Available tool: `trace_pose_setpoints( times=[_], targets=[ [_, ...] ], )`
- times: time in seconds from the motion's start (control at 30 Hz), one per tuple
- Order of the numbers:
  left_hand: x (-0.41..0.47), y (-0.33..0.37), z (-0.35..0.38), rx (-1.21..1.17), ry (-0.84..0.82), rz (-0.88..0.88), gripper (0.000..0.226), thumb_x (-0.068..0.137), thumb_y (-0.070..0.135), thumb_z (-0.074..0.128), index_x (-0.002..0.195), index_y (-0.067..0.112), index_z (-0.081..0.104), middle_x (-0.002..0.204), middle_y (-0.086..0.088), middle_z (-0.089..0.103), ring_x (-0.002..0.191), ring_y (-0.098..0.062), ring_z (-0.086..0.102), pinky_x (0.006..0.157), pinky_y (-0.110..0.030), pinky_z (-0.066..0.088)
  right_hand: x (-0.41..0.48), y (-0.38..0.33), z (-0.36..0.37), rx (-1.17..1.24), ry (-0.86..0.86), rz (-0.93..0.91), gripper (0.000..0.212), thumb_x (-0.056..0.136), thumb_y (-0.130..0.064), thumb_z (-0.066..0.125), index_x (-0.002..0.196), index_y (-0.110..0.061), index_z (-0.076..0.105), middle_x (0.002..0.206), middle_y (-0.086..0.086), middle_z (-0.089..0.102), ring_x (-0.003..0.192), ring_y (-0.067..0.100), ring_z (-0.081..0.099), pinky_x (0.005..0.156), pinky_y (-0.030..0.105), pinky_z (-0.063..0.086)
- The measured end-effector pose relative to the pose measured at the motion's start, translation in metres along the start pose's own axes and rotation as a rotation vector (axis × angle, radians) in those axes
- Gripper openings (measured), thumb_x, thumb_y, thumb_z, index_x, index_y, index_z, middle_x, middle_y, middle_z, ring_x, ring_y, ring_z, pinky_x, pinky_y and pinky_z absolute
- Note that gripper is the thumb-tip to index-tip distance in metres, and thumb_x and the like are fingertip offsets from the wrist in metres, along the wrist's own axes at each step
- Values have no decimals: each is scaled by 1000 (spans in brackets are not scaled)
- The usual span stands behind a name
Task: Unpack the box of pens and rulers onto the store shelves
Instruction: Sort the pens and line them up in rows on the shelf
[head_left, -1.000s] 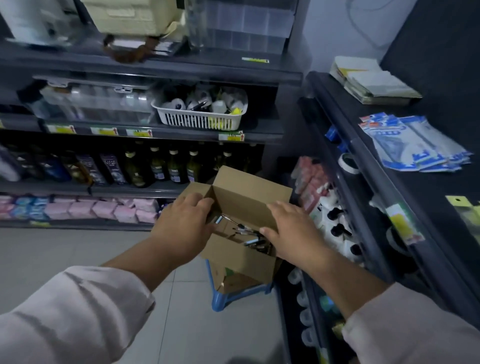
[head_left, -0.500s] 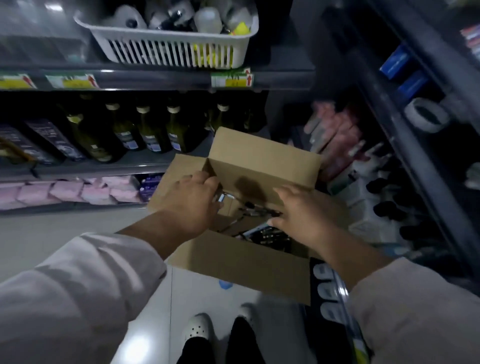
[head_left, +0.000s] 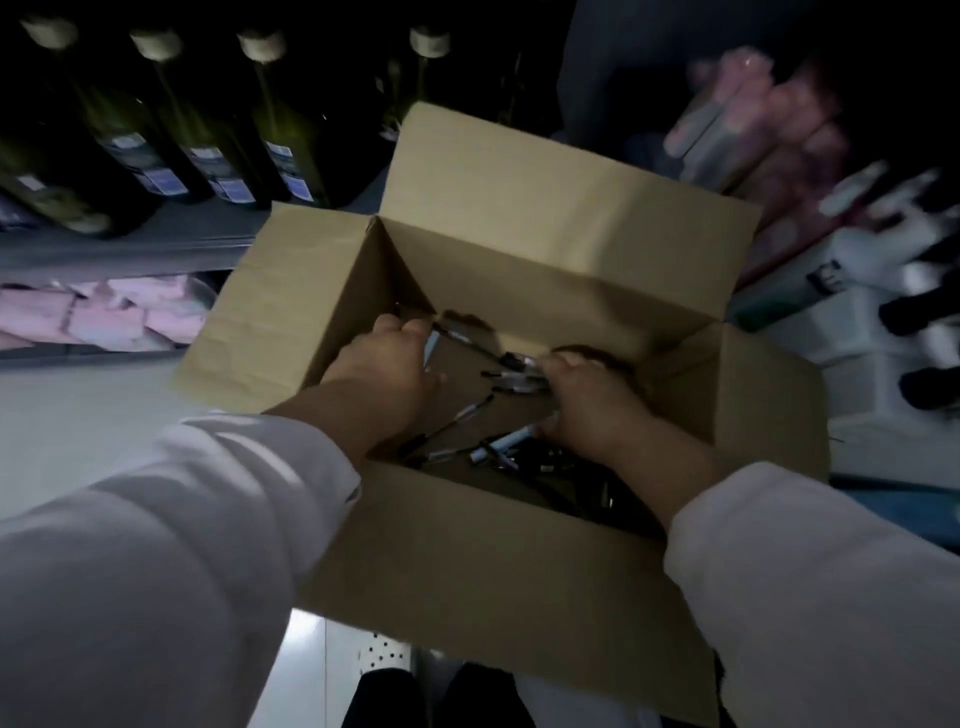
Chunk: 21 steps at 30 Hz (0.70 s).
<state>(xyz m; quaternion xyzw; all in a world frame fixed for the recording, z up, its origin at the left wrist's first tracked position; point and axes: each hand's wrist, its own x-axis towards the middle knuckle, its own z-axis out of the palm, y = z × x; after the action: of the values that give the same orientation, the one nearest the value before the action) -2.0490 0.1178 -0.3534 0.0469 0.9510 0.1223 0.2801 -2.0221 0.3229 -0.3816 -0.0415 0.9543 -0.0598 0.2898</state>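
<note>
- Dim store aisle, seen from above, looking down past two pale long sleeves into an open cardboard box.
- Box in the middle of the view, all four flaps folded outward: far flap standing up toward the shelves, left flap spread over the pale floor, near wall closest to the camera.
- Behind the box to the left, a grey shelf carrying a row of dark green bottles with pale caps and labels, leaning in the wide-angle view.
- Below that shelf, a row of pink packets.
- To the right of the box, blurred white bottles with black caps and blurred pink items above them; details too smeared to tell.
- At the bottom edge, between the sleeves, dark trouser legs under the box's near wall.
- Left hand reaching into the far left of the box, fingers curled downward around something pale and narrow; cannot tell exactly what, or how firmly gripped.
- Right hand reaching into the right side of the box, fingers curled down among the contents; grip hidden beneath the hand, cannot tell whether anything is held.
- Loose pens lying scattered on the box floor between and below the two hands, black and clear barrels pointing in different directions.
- Rulers not made out in the dim box.
</note>
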Motion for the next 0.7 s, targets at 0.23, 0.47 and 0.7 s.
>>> trace_pose_setpoints(
  times=[0.23,0.47,0.7],
  targets=[
    [56,-6,42,-14,-95,-234,52,93,29,57,135,5,39,134,-17,46,117,-33,52,89,-38,46,47,3,38,60,101,-35,66,82,-31,69,138,-19,38,142,5,40,127,27,40,101,34,38],
    [81,0,50,134,-136,-187,60,86,29,67,136,8,41,133,-17,46,116,-28,52,87,-34,47,66,6,49,43,164,-44,66,80,-31,70,137,-18,39,138,7,39,123,29,38,103,39,38],
    [90,0,51,142,-172,-56,42,92,14,57,132,9,46,128,-15,55,114,-27,55,83,-31,45,75,6,46,101,88,-92,33,91,-19,54,123,-12,49,128,13,52,117,30,47,93,34,39]
  ],
)
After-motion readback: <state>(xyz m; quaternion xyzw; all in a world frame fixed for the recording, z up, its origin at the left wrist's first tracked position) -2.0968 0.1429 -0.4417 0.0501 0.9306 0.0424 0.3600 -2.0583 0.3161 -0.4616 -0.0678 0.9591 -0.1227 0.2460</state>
